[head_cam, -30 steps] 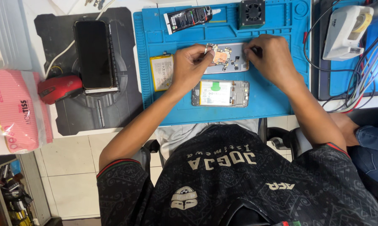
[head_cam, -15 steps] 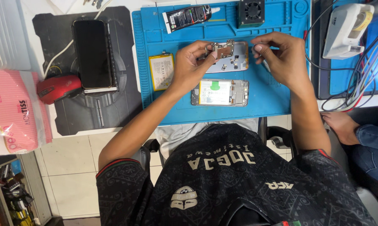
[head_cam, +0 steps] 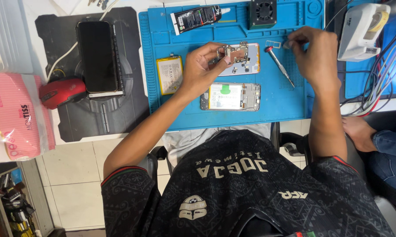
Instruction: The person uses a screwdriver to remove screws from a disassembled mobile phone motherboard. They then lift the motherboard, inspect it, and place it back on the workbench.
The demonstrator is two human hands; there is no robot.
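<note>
Fingers of the left hand (head_cam: 204, 66) pinch a small metal circuit board (head_cam: 235, 53), lifting its left end above the opened phone body (head_cam: 239, 59) that lies on the blue silicone repair mat (head_cam: 185, 112). The right hand (head_cam: 314, 55) is up near the mat's far right edge, its fingertips closed on something tiny and pale; what it is cannot be made out. Just beside that hand, a slim screwdriver with a grey handle (head_cam: 279, 66) lies loose and slanted on the mat, touching neither hand.

Nearer the person, a second opened phone frame with a white battery and green tab (head_cam: 230, 96) lies flat. To its left lies a loose yellow-edged battery pack (head_cam: 169, 74). At the far side of the mat lie a black adhesive tube (head_cam: 196, 18) and a small black square fan (head_cam: 263, 13).

Left of the mat, on the surface, a dark phone with a black screen (head_cam: 97, 57) rests on a black pad (head_cam: 75, 118), with a red computer mouse (head_cam: 62, 92) beside it and a pink pack of wipes (head_cam: 16, 116) further left.
</note>
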